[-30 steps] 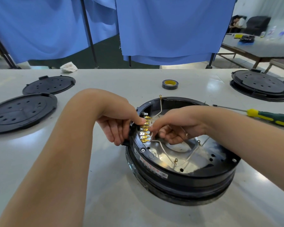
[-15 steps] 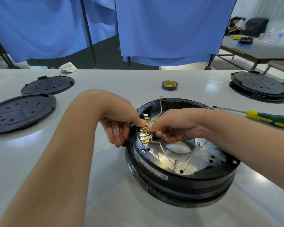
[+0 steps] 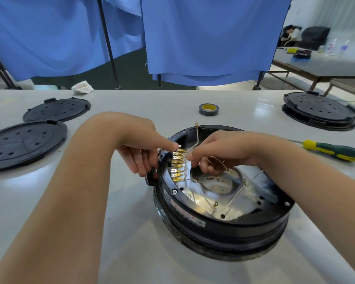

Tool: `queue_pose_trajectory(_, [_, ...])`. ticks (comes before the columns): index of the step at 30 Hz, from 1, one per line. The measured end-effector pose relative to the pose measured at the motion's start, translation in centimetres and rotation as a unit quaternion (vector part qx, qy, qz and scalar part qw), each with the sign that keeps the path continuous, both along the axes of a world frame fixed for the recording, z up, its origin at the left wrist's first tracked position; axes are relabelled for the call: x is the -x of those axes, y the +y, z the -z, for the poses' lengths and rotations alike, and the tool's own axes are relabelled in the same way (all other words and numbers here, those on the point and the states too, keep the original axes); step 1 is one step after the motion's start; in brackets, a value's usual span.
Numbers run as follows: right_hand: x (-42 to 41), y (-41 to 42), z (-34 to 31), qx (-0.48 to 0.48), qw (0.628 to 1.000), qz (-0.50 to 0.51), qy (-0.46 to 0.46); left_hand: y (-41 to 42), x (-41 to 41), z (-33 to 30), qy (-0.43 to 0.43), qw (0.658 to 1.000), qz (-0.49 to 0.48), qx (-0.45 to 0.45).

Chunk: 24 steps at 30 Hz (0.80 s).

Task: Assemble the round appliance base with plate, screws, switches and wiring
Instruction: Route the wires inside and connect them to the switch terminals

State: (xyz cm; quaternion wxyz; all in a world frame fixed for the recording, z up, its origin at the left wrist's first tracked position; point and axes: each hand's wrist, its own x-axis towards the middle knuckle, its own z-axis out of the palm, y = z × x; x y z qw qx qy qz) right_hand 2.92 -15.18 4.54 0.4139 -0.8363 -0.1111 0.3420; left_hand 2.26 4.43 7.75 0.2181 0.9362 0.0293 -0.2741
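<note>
Hands at the round base's terminal row
Left hand grips the rim; right hand pinches a white wire beside the gold terminals.

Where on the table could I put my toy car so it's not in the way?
The bare table between the two arms, in front of the round base, is free. So is the patch between the tape roll and the black covers. It is crowded inside the base, where both hands work on the wires.

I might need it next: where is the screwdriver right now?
The screwdriver lies on the white table at the right edge of the head view, just beyond the right forearm, right of the round base.
</note>
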Motion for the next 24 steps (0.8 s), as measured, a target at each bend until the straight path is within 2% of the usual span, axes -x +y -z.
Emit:
queue_pose_trajectory(4, [-0.1, -0.7, -0.1, 0.049, 0.989, 0.01, -0.142, 0.4, -0.9, 0.3, -0.09, 0.996, -0.014, 0.021])
queue_pose_trajectory(7, [-0.3, -0.9, -0.2, -0.017, 0.986, 0.055, -0.158, -0.4, -1.2, 0.9, -0.136, 0.99, -0.007, 0.029])
queue_pose_trajectory(10, [-0.4, -1.2, -0.4, -0.072, 0.966, 0.119, -0.219, -1.5, -1.3, 1.6, -0.162, 0.986, 0.009, 0.047])
queue_pose_trajectory(13, [-0.6, -1.6, -1.4, -0.136, 0.947, 0.166, -0.237, -2.1, -1.4, 2.0, -0.166, 0.985, 0.02, 0.051])
queue_pose_trajectory(19, [-0.8, -5.9, -3.5, -0.162, 0.927, 0.2, -0.272, -1.4, -1.4, 2.1, -0.168, 0.984, 0.03, 0.053])
queue_pose_trajectory(21, [-1.4, -7.8, -3.4, -0.148, 0.907, 0.249, -0.305, -1.3, -1.3, 2.0, -0.169, 0.984, 0.032, 0.048])
queue_pose_trajectory(24, [-2.7, -10.3, -1.7, -0.054, 0.88, 0.31, -0.355, -0.9, -1.2, 1.7, -0.164, 0.985, 0.026, 0.044])
